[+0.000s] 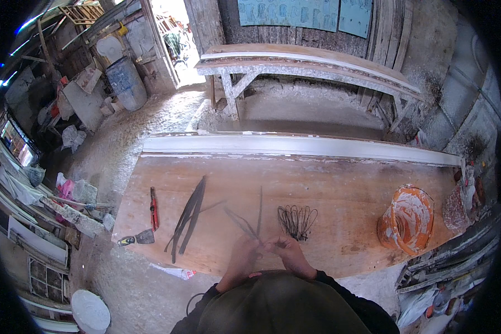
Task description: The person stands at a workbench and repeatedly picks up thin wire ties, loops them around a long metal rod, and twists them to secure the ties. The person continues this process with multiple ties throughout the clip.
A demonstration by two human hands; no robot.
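My left hand [244,257], slightly blurred, is closed at the table's near edge. Thin dark strips [259,211] fan out from its fingers over the wood. Close against it, my right hand [290,253] has thumb and fingers pinched together where the strips meet; what it grips there is too small to make out. A bunch of dark wire loops [298,221] lies just beyond my right hand. Further left rest several long dark strips [188,220], red-handled pliers [153,209] and a putty knife [138,238] with a dark blade.
The wooden table [339,195] carries a long white moulding [295,145] along its far edge. An orange bucket [395,231] smeared with white stands to the right, beside a second stained container [456,209]. Behind is a long bench [312,65]; a blue barrel [126,83] stands back left.
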